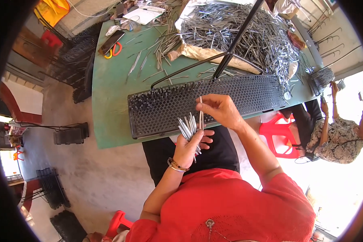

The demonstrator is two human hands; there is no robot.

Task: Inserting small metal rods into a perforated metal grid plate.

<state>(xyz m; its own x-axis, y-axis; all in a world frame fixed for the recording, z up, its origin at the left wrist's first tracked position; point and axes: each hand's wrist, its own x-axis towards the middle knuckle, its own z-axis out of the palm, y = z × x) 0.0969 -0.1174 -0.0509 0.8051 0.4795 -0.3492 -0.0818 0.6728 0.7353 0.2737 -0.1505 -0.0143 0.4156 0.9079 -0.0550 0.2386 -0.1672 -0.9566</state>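
My left hand (184, 154) is closed around a bundle of thin silvery strips (185, 128), which fan out above the fingers. Between the thumb and fingers of my right hand (224, 109) is one slender strip (201, 105), upright, its lower end beside the bundle. Both hands are at the near edge of a long black panel full of round holes (238, 93). Thin pieces fill several holes toward the panel's left end. A black rod frame (229, 53) rises from the panel's far side.
A large heap of thin grey strips (234, 34) lies on brown paper (199, 51) on the green table (113, 101). A phone (112, 42) and orange-handled scissors (117, 49) are at the left. Beyond a red stool (279, 137), another person (332, 139) works at the right.
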